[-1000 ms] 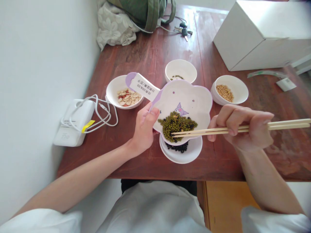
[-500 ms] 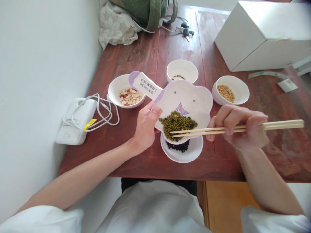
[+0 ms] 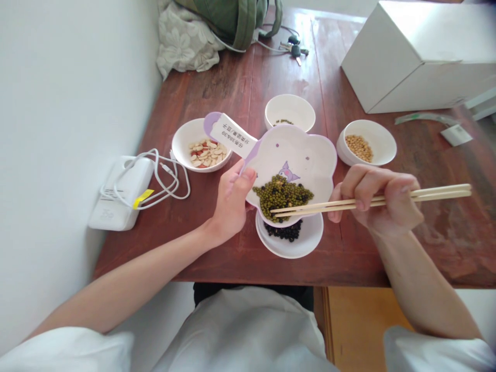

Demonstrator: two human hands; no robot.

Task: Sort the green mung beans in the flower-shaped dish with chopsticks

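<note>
My left hand grips the rim of a flower-shaped bowl beside its purple handle, which carries a paper label. The bowl is tilted toward me, and green beans with some black ones among them lie along its lower edge. A pair of wooden chopsticks is held in my right hand, and the tips touch the beans. Beneath the tilted bowl, partly covered by it, a white dish holds black beans.
Around stand white bowls: one with peanuts, one with yellow soybeans, one at the back with a few green beans. A power bank with cable lies left. Keys, a green bag and a white box sit farther back.
My right hand and the chopsticks have shifted slightly left and up. The chopstick tips stay in the beans, and my left hand keeps its hold on the bowl.
</note>
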